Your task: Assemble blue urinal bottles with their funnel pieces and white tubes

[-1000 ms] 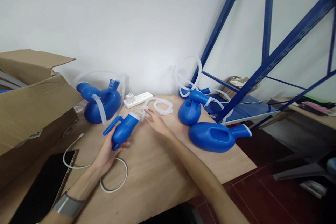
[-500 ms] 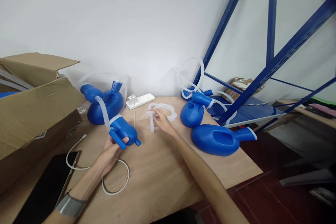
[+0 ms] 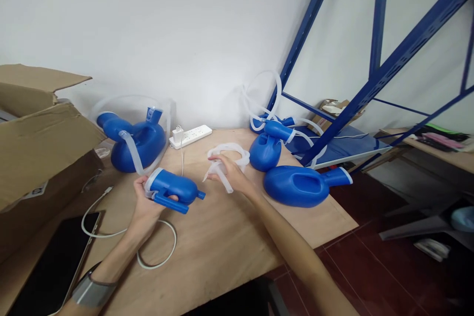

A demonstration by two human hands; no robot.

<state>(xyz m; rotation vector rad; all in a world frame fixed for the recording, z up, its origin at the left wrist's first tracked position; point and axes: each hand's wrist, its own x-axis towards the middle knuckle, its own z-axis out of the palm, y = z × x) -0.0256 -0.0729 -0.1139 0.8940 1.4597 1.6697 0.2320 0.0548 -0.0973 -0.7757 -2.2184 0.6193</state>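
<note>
Our left hand (image 3: pixel 147 207) clamped on blue rounded plastic container (image 3: pixel 179 187), right hand (image 3: pixel 233 174) pinching whitish coiled plastic tube (image 3: pixel 225 181), farther right

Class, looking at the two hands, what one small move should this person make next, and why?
Probably bring the translucent tube in the right hand toward the small spout of the blue piece in the left hand: the tube's end sticks out free, the spout faces it bare, and a similar piece at left has a tube attached.
</note>
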